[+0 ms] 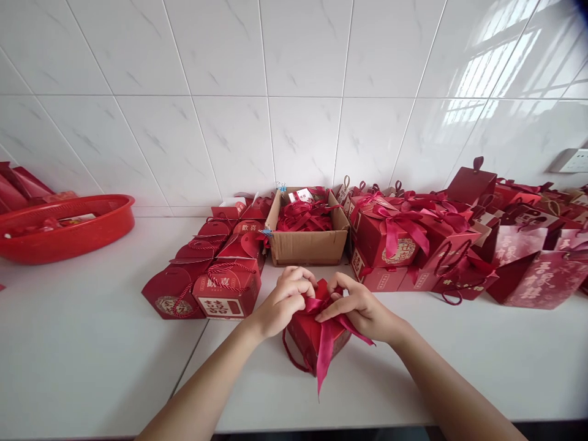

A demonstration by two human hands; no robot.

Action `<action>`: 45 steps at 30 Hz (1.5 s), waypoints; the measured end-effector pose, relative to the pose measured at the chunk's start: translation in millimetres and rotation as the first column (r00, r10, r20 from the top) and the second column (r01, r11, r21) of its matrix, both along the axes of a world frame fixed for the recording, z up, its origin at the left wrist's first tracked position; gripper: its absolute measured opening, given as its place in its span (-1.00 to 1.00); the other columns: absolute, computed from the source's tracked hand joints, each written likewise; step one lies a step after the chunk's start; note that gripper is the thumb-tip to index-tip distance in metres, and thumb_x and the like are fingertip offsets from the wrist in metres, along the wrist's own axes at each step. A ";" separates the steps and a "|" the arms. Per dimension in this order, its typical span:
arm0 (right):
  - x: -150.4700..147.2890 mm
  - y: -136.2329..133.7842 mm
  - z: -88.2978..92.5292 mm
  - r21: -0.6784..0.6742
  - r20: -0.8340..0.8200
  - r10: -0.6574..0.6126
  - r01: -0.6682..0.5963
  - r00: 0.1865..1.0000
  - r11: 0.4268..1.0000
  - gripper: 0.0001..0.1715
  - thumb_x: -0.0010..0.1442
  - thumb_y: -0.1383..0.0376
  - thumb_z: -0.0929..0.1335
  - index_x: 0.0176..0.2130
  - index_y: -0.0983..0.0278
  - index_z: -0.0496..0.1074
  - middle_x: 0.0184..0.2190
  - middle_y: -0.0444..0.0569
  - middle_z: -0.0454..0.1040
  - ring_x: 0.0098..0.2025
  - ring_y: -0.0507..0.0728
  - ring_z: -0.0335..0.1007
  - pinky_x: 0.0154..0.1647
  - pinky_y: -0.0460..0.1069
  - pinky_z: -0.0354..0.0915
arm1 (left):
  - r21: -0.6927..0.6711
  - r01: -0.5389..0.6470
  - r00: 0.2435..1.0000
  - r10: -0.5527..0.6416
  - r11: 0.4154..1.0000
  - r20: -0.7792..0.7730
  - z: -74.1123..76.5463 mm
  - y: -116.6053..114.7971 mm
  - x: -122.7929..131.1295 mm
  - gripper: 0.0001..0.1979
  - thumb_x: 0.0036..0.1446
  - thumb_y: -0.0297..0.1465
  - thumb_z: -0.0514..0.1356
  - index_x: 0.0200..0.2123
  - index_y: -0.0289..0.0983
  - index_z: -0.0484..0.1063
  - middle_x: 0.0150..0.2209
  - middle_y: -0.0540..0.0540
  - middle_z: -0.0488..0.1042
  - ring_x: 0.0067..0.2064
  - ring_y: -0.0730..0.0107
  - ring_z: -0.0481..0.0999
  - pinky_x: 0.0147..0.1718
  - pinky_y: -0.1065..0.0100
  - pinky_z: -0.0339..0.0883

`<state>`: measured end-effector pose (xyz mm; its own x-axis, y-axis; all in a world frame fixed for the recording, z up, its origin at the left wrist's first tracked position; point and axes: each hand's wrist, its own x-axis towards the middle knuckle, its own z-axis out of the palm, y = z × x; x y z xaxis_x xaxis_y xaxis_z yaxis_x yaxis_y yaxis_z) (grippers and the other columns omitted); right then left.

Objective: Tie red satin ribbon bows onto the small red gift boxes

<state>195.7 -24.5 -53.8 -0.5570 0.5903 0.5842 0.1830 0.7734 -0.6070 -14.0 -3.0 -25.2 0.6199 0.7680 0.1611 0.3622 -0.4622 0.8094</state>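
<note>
A small red gift box (309, 335) stands on the white counter (92, 343) in front of me. A red satin ribbon (327, 346) is wrapped over its top, with its loose ends hanging down the front. My left hand (282, 301) is closed, pinching the ribbon at the box's top left. My right hand (356, 306) is closed too, pinching the ribbon at the top right. Both hands meet over the box lid.
A cardboard carton (307, 245) full of red ribbons sits behind the box. Finished red gift boxes (209, 272) lie in rows to its left, and ribboned boxes (390, 236) and red gift bags (537, 269) are piled to the right. A red plastic basket (64, 229) stands far left.
</note>
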 end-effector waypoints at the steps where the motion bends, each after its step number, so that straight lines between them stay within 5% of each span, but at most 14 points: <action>1: -0.3 0.0 0.1 -0.005 -0.007 0.003 -0.003 1.000 1.000 -0.51 0.32 0.43 0.14 -0.21 0.11 0.59 -0.34 -0.03 0.17 -0.29 0.05 0.19 -0.27 0.00 0.27 | -0.032 -0.003 1.000 0.004 0.999 0.010 0.9 0.2 -0.7 -0.91 -0.10 -0.50 -0.01 -0.54 -0.25 0.25 -0.10 -0.08 0.30 0.09 0.15 0.18 0.14 0.12 0.00; 6: -0.6 0.5 0.4 -0.030 -0.024 0.014 -0.015 1.000 0.999 -0.49 0.31 0.46 0.13 -0.20 0.14 0.59 -0.32 -0.02 0.16 -0.27 0.05 0.20 -0.25 0.00 0.26 | -0.050 0.023 0.998 -0.020 0.998 0.061 2.6 0.3 -2.5 -0.85 0.08 -0.32 0.06 -0.48 -0.24 0.25 -0.12 -0.08 0.31 0.04 0.18 0.24 0.11 0.18 0.06; 12: 3.9 1.7 0.2 -0.031 -0.002 0.010 -0.010 1.000 0.999 -0.47 0.27 0.50 0.13 -0.23 0.11 0.59 -0.36 -0.05 0.14 -0.31 0.05 0.16 -0.31 -0.02 0.21 | 0.197 0.000 1.000 0.006 0.980 -0.031 -0.8 3.3 -3.4 -0.84 0.09 -0.34 0.13 -0.50 -0.24 0.24 -0.19 -0.08 0.36 -0.03 0.21 0.26 0.05 0.17 0.10; 16: 5.4 0.8 1.1 -0.024 -0.003 0.014 -0.014 1.000 1.000 -0.50 0.28 0.49 0.13 -0.24 0.14 0.57 -0.35 -0.05 0.16 -0.31 0.04 0.19 -0.33 -0.04 0.23 | 0.241 -0.030 0.999 0.034 0.970 -0.013 -1.4 1.9 -1.9 -0.81 0.12 -0.32 0.14 -0.50 -0.24 0.25 -0.20 -0.08 0.38 -0.04 0.24 0.28 0.03 0.20 0.13; 22: 2.8 -2.8 0.3 -0.106 -0.104 -0.112 0.101 0.988 0.989 -0.76 0.28 0.39 0.25 -0.05 0.20 0.34 -0.27 -0.02 0.37 -0.22 0.08 0.30 -0.19 0.02 0.28 | 0.131 0.005 0.995 -0.018 0.991 0.095 2.2 -3.1 -0.9 -0.78 0.10 -0.36 0.18 -0.50 -0.24 0.18 -0.21 -0.07 0.41 -0.04 0.30 0.34 0.00 0.28 0.19; 27: 0.1 -3.5 -0.4 -0.260 -0.172 -0.198 0.150 0.965 0.954 -0.84 0.26 0.29 0.30 -0.11 0.19 0.30 -0.24 -0.05 0.38 -0.18 0.08 0.31 -0.16 0.00 0.27 | -0.007 0.070 0.990 -0.068 0.998 0.121 3.5 -5.5 -0.4 -0.74 0.10 -0.34 0.20 -0.52 -0.25 0.18 -0.22 -0.08 0.41 -0.11 0.33 0.41 -0.06 0.32 0.24; 30: -0.7 -3.5 0.9 -0.300 -0.189 -0.219 0.156 0.957 0.941 -0.86 0.26 0.26 0.31 -0.14 0.19 0.31 -0.25 -0.07 0.37 -0.19 0.07 0.31 -0.18 -0.02 0.25 | -0.048 0.014 0.987 -0.006 0.999 0.163 0.8 -8.4 5.6 -0.71 0.15 -0.27 0.15 -0.54 -0.25 0.20 -0.27 -0.08 0.43 -0.14 0.32 0.42 -0.11 0.32 0.26; 36: -2.8 -4.5 3.8 -0.367 -0.212 -0.185 0.097 0.960 0.925 -0.92 0.25 0.26 0.31 -0.27 0.23 0.35 -0.36 -0.11 0.35 -0.31 0.03 0.27 -0.26 -0.06 0.23 | -0.127 -0.151 0.943 0.182 0.980 0.278 -4.8 -17.1 21.8 -0.61 0.12 -0.25 0.18 -0.63 -0.25 0.10 -0.32 -0.07 0.51 -0.16 0.32 0.48 -0.18 0.36 0.30; 45: -2.7 0.4 -1.6 -0.561 -0.403 -0.169 -0.097 0.900 0.822 -0.86 0.23 0.22 0.33 -0.27 0.23 0.29 -0.42 -0.15 0.27 -0.43 -0.02 0.15 -0.47 -0.11 0.10 | -0.161 -0.169 0.940 0.208 0.972 0.271 -5.6 -15.6 22.6 -0.54 0.04 -0.30 0.24 -0.65 -0.25 -0.01 -0.40 -0.04 0.47 -0.29 0.38 0.44 -0.27 0.36 0.28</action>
<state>193.0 -24.1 -55.3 -0.3096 0.8971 0.3152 -0.1686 0.2745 -0.9467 8.6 -18.6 -30.8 0.4049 0.8928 0.1971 0.1785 -0.2886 0.9407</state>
